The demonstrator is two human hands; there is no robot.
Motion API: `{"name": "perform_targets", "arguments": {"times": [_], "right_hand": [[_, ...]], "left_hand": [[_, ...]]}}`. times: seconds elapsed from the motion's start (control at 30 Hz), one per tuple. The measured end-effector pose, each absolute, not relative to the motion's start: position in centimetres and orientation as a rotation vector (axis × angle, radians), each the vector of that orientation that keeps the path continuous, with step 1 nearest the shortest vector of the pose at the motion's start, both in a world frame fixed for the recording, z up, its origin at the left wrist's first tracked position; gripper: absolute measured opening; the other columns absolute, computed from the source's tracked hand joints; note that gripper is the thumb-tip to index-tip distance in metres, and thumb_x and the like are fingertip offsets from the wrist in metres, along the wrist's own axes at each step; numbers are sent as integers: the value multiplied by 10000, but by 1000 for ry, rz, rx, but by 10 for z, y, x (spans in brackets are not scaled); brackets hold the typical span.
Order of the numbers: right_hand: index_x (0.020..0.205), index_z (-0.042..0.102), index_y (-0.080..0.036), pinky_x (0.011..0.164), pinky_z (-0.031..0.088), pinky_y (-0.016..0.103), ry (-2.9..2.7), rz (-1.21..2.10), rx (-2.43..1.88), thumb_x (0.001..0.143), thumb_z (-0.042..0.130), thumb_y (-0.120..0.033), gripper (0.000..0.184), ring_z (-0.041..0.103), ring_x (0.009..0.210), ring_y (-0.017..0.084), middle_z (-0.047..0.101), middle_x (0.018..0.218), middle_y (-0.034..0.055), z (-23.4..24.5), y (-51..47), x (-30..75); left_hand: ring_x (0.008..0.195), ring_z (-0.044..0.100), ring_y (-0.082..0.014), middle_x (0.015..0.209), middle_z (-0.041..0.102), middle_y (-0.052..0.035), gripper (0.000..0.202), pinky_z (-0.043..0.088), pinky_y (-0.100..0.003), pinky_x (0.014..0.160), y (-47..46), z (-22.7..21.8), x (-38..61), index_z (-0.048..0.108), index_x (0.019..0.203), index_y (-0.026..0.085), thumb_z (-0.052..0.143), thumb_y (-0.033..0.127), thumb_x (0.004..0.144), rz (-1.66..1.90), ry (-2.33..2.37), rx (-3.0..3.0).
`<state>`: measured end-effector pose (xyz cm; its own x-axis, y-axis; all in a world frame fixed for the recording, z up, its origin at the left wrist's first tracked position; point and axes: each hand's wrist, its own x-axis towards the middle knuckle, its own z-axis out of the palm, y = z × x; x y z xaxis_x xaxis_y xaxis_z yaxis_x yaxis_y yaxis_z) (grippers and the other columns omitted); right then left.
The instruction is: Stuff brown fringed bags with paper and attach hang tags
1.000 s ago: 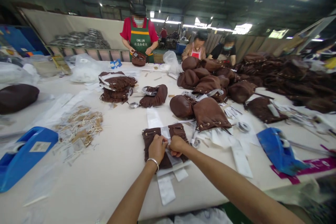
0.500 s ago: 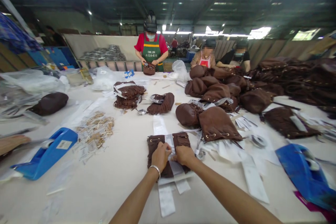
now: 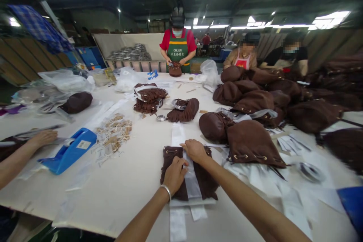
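Left hand: palm down, reaching in from below, its fingers [image 3: 179, 162] loosely curled at the band; whether it pinches anything I cannot tell.
Right hand [image 3: 195, 151]: palm down, half open, fingers bent a little and laid over the band's upper end, gripping nothing that shows.
Forearms: two, bare, slanting inward; one smooth silvery bracelet [image 3: 166, 192] on the left wrist.
Fringed bag [image 3: 208, 183]: one, dark brown, suede-like, flat on the table under both hands, metal eyelets along its far edge.
Band [image 3: 193, 184]: one, translucent, glossy, running lengthwise over the bag's middle.
White strips [image 3: 177, 225]: two ends poke out on the near side, flat and thin; one more length lies beyond the bag.
Tape dispenser [image 3: 74, 152]: blue, hard, wedge-shaped, to the left; a co-worker's hand [image 3: 44, 138] is near it.
Tags [image 3: 116, 132]: a loose heap, card and pale string, too tangled to count.
Drawstring bag [image 3: 253, 140]: smooth brown, rounded, at least three eyelets, right of the fringed one.
Curled bag [image 3: 185, 110]: one, fringed, bent into an arc.
Stacked bags [image 3: 151, 94]: two, shaggy with fringe.
Co-workers: three across the table, the one in a green apron [image 3: 178, 51] handling a small brown bag [image 3: 175, 69].
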<state>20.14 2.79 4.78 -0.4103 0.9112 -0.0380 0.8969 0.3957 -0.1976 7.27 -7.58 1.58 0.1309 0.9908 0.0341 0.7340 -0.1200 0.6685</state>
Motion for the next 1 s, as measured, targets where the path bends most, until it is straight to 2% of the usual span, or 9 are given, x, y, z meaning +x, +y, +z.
{"name": "perform_targets", "arguments": {"times": [0.17, 0.37, 0.57, 0.77, 0.9, 1.0], "right_hand": [[1017, 645, -154, 852, 428, 313, -2584, 354, -1718, 989, 169, -574, 635, 636, 993, 233, 687, 1020, 149, 17, 47, 197], [1025, 652, -148, 828, 449, 339, -2631, 384, -1750, 961, 169, -630, 685, 657, 976, 262, 700, 1006, 168, 2, 59, 191], [1092, 633, -140, 829, 466, 351, -2661, 353, -1773, 974, 207, -602, 639, 668, 986, 265, 702, 1027, 178, 10, 56, 186], [1137, 627, -140, 885, 463, 368, -2706, 324, -1729, 1000, 236, -539, 575, 645, 1066, 250, 693, 1094, 172, 28, 41, 188], [1115, 648, -132, 922, 458, 403, -2751, 364, -1675, 1006, 211, -541, 608, 645, 1066, 226, 698, 1104, 146, 42, 39, 199], [1075, 689, -162, 930, 449, 368, -2802, 424, -1611, 994, 157, -575, 678, 637, 1096, 234, 697, 1132, 147, 49, 44, 209]], "left_hand": [[950, 585, -148, 1093, 538, -4, 159, 415, -253, 915, -74, 9, 75, 588, 1031, 259, 497, 219, 906, 666, 1674, 1837], [962, 595, -159, 1113, 531, -11, 189, 419, -262, 913, -71, 6, 77, 579, 1067, 271, 439, 244, 943, 657, 1698, 1800], [981, 601, -159, 1147, 519, -19, 209, 429, -260, 910, -77, 8, 78, 567, 1103, 265, 409, 270, 966, 622, 1743, 1854], [984, 605, -167, 1126, 532, -30, 195, 433, -276, 931, -86, 21, 82, 601, 1076, 246, 461, 248, 941, 725, 1730, 1875], [1082, 576, -177, 1169, 537, -49, 247, 403, -297, 1012, -108, 40, 77, 595, 1131, 243, 433, 227, 945, 858, 1698, 1864], [1147, 542, -199, 1177, 553, -78, 270, 383, -353, 1056, -146, 45, 74, 578, 1125, 227, 369, 316, 978, 986, 1713, 1743]]}}
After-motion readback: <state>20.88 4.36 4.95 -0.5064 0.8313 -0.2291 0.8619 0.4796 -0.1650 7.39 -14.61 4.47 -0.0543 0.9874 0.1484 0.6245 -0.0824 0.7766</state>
